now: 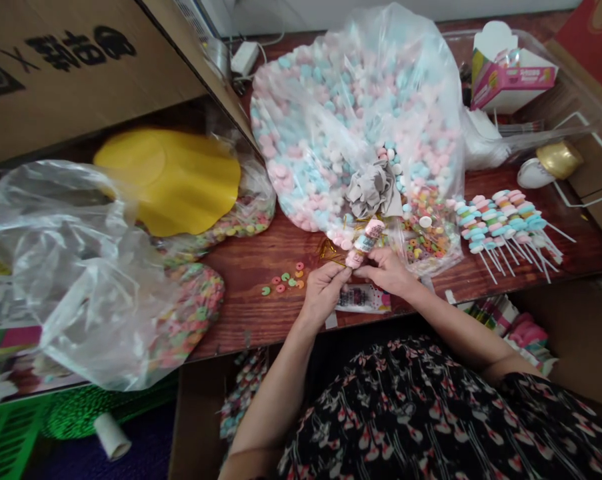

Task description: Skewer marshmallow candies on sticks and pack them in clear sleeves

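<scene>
Both hands are together at the table's front edge, at the lower end of a candy skewer [365, 244] in a printed clear wrapper. Pink and blue pieces show through it, and it leans up to the right. My left hand [323, 291] pinches the bottom from the left. My right hand [388, 271] pinches it from the right; what lies between the fingertips is hidden. Gold twist ties [328, 251] lie just beyond my left fingers. Under the hands rests a stack of printed wrappers [363, 299]. Loose ring candies [285, 279] lie to the left.
A large clear bag of pastel candies [311, 127] fills the back, with crumpled grey paper [373, 188] at its front. Unwrapped candy skewers [505, 220] lie at right. Bagged ring candies [191, 303], a yellow sheet [171, 180] and a cardboard box [91, 73] occupy the left.
</scene>
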Demonstrator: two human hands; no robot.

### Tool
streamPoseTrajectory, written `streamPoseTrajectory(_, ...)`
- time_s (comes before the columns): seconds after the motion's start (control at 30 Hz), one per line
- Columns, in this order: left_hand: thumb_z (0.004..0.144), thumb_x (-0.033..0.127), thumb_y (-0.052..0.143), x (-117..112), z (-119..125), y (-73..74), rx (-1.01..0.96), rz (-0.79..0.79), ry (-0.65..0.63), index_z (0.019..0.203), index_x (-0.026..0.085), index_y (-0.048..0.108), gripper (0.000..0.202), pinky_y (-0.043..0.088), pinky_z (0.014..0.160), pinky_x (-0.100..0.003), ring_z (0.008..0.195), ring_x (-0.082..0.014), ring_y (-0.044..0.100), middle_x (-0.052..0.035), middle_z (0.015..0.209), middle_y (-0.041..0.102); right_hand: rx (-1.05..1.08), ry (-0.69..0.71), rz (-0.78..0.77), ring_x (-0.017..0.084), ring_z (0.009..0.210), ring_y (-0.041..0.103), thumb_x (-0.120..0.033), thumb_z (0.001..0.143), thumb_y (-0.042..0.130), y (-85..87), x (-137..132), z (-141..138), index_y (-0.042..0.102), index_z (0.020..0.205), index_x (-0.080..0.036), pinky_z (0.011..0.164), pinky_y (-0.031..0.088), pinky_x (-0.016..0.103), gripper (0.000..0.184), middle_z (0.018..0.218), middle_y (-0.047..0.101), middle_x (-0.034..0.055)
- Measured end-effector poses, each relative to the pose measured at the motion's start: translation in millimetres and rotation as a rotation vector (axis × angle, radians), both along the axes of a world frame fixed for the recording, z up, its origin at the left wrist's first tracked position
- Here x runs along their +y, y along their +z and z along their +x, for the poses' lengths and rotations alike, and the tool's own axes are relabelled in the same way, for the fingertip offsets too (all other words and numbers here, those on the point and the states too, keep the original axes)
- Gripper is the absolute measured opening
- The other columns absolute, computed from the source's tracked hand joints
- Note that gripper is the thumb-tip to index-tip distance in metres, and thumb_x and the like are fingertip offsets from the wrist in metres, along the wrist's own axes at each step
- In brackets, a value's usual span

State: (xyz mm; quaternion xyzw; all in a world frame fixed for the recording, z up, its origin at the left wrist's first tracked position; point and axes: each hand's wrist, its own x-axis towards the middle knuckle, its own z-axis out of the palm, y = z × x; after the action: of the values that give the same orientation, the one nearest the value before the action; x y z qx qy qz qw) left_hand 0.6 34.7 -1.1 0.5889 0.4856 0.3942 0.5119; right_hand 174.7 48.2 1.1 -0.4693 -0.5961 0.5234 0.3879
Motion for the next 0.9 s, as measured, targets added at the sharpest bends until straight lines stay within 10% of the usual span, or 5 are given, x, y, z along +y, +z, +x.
streamPoseTrajectory(0.1,0.082,0.038,0.064,-0.2,-1.8,2.1,0.035,0.011,-0.047,0.058,0.015,0.063,0.033,0.037,0.053,-0.022,0.054,-0.0097,0.048,0.001,0.055,0.052,0.034,0.105,0.009,0.011,0.068,0.054,-0.022,0.075,0.062,1.1,2.2,7.5,0.068,0.074,-0.013,0.068,0.044,0.023,0.01,0.072,0.063,-0.0024)
streamPoseTrajectory(0.23,0.075,0.04,0.071,-3.1,-5.0,9.5,-0.201,-0.353,-0.193,0.067,0.014,0.069,0.028,0.035,0.045,-0.02,0.047,-0.0081,0.048,-0.0007,0.058,0.06,0.025,0.296,0.233,0.012,0.071,0.058,-0.022,0.084,0.057,10.3,-4.7,20.1,0.067,0.081,-0.014,0.072,0.047,0.024,0.013,0.074,0.065,-0.0004)
streamPoseTrajectory(0.47,0.061,0.035,0.082,-5.0,-4.9,30.6,-0.246,-0.779,-0.737,0.07,0.015,0.077,0.023,0.033,0.037,-0.017,0.042,-0.0073,0.048,-0.0035,0.056,0.065,-0.235,0.587,0.786,0.013,0.071,0.056,-0.028,0.092,0.047,29.3,-31.5,40.8,0.061,0.083,-0.016,0.067,0.047,0.026,0.02,0.079,0.063,0.0051)
streamPoseTrajectory(0.6,0.06,0.033,0.083,5.0,4.4,40.5,-0.166,-0.786,-1.01,0.07,0.02,0.079,0.017,0.035,0.037,-0.019,0.043,-0.0092,0.05,-0.0034,0.057,0.067,-0.282,0.72,1.105,0.016,0.076,0.055,-0.023,0.093,0.047,47.2,-32.8,45.5,0.062,0.088,-0.014,0.075,0.047,0.032,0.017,0.08,0.063,0.0075)
streamPoseTrajectory(0.9,0.057,0.026,0.08,22.5,27.4,62.3,-0.082,-0.628,-1.271,0.052,0.021,0.074,0.009,0.028,0.027,-0.02,0.031,-0.011,0.044,0.0007,0.04,0.058,-0.327,0.827,1.199,0.014,0.075,0.054,-0.018,0.093,0.048,72.6,-29.6,43.7,0.063,0.104,-0.012,0.074,0.046,0.029,0.019,0.079,0.06,0.0036)
